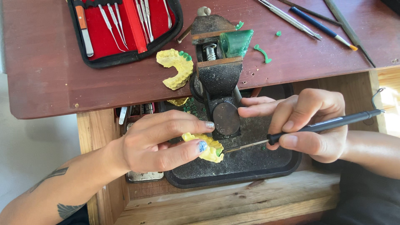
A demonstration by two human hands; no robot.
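Holding a yellow dental cast (207,146) pinched between thumb and fingers, the left hand (160,141) keeps it over the black tray (250,171), at six o'clock from the bench vise (218,79). The right hand (310,125) grips a black-handled carving tool (308,128), tip at the cast's three o'clock edge. Judgement: brace the fingers against the vise and take light, short strokes.

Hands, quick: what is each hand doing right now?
Left hand: closed on a yellow dental cast.
Right hand: closed on a thin black tool, its tip at the cast.
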